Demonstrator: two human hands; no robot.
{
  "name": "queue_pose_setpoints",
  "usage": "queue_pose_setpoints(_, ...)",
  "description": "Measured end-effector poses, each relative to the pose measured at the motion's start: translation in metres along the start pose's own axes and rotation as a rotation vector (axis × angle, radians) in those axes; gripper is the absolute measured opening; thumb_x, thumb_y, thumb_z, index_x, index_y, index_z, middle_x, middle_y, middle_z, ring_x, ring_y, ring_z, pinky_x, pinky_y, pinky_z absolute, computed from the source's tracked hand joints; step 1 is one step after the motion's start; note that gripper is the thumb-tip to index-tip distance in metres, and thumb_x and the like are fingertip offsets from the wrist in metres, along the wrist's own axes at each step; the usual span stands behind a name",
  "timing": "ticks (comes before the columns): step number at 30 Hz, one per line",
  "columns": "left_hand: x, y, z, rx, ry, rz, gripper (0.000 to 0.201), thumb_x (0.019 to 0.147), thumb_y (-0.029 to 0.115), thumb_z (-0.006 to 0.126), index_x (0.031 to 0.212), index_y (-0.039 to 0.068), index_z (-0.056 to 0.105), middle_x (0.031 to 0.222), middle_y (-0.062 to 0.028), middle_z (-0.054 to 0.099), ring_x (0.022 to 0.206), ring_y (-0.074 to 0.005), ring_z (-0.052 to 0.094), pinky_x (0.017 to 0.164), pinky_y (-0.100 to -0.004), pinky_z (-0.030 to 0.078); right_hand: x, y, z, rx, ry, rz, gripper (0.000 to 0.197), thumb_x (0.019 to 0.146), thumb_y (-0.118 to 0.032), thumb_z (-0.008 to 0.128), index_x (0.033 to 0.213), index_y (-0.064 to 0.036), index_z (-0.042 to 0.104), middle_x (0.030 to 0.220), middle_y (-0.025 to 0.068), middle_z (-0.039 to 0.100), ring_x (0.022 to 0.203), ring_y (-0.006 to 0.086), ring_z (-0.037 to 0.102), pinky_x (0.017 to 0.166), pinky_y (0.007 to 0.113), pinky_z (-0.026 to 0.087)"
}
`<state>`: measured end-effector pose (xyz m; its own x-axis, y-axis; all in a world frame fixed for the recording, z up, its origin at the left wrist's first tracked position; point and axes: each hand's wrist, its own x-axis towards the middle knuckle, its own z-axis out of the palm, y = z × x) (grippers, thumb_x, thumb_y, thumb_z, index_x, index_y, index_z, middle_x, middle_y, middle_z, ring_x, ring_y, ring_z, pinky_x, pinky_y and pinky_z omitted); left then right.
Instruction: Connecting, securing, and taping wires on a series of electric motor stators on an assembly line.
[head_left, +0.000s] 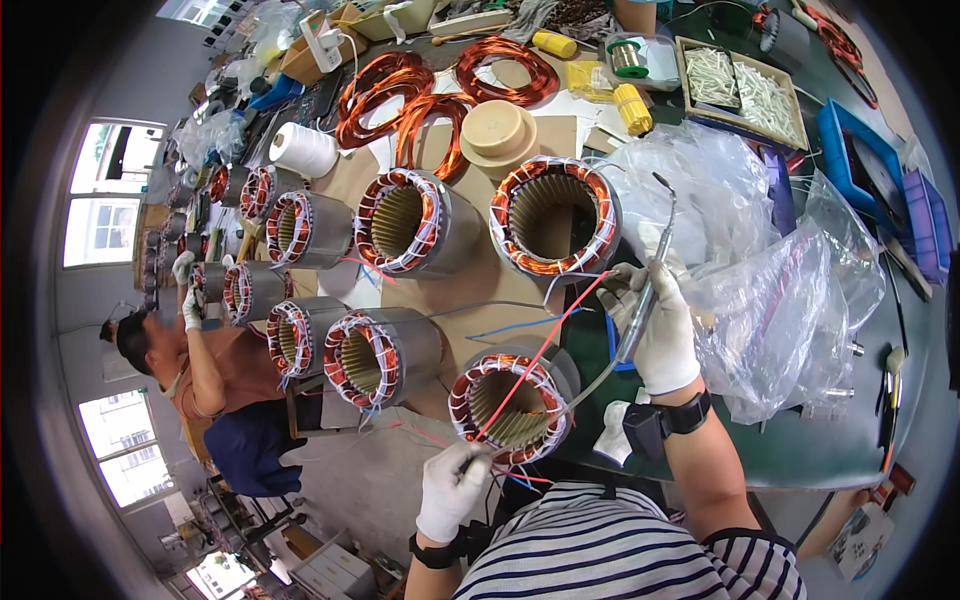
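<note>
left hand (452,492): your grip is narrow, fingertips pinched on the lower end of the red wire (541,358), just at the front of the nearest stator (525,420).
right hand (664,332): your grip is closed around the metal tool (634,332), its thin bent tip pointing away from you; the wire's upper end reaches your fingertips, though i cannot tell whether they pinch it.
red wire: it slants between your hands, crossing over the nearest stator's opening; it looks taut, so pulling too hard could strain it or slip it from your glove.
hose (597,385): it trails from the tool's base toward the stator; a snag there would likely jerk your right hand.
blue wire (525,327): it lies near the red one and could tangle if your hands cross.
plastic bags (770,290): they sit beside your right hand on the desk (720,445); a careless swing might catch the tip in them.
</note>
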<state>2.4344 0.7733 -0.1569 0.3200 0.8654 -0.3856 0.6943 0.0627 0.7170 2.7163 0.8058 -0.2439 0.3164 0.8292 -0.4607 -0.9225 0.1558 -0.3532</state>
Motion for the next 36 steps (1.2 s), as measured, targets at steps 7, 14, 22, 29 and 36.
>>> queue_pose_setpoints(7,-0.001,-0.016,0.001,-0.04,-0.1,-0.017,0.015,0.081,0.014,0.059,0.08,0.0,0.063,0.066,-0.0085,0.058,0.059,-0.0144,0.056,0.056,-0.026,0.044,0.009,0.013,-0.008,-0.019,-0.05,-0.024,0.03,0.093,-0.027,0.049,0.073,-0.0047,0.053,0.096,0.009,0.059,0.069,0.0157,0.054,0.087,0.037,0.043)
queue_pose_setpoints(14,0.002,-0.024,-0.003,-0.1,-0.155,-0.011,0.027,0.082,0.025,0.062,0.084,-0.002,0.062,0.07,-0.008,0.059,0.062,-0.0155,0.056,0.059,-0.0272,0.044,0.004,0.016,0.0,-0.129,0.02,-0.062,0.038,0.092,-0.029,0.05,0.105,0.0063,0.056,0.063,-0.0016,0.05,0.055,0.0071,0.046,0.078,0.026,0.042)
queue_pose_setpoints(22,0.003,-0.024,0.0,-0.111,-0.127,-0.027,0.025,0.08,0.023,0.062,0.082,-0.002,0.063,0.068,-0.008,0.059,0.062,-0.0148,0.057,0.058,-0.0264,0.043,0.005,0.018,-0.003,-0.122,0.036,-0.066,0.04,0.092,-0.031,0.051,0.105,0.0064,0.057,0.063,-0.0023,0.05,0.055,0.0052,0.045,0.068,0.021,0.04)
queue_pose_setpoints(29,0.003,-0.023,0.002,-0.156,-0.101,-0.06,0.018,0.077,0.015,0.061,0.081,-0.003,0.063,0.07,-0.0081,0.06,0.063,-0.0143,0.057,0.059,-0.0261,0.043,0.006,0.018,-0.01,-0.162,0.0,-0.065,0.043,0.09,-0.034,0.052,0.105,0.0062,0.056,0.063,-0.0038,0.049,0.052,0.0027,0.041,0.046,0.017,0.028)
queue_pose_setpoints(36,0.002,-0.023,0.002,-0.175,-0.092,-0.073,0.015,0.076,0.011,0.061,0.08,-0.003,0.063,0.071,-0.0086,0.061,0.065,-0.0152,0.057,0.061,-0.0265,0.044,0.004,0.018,-0.006,-0.157,0.027,-0.063,0.04,0.09,-0.031,0.052,0.106,0.0056,0.056,0.063,-0.0039,0.049,0.051,0.0023,0.04,0.045,0.017,0.028)
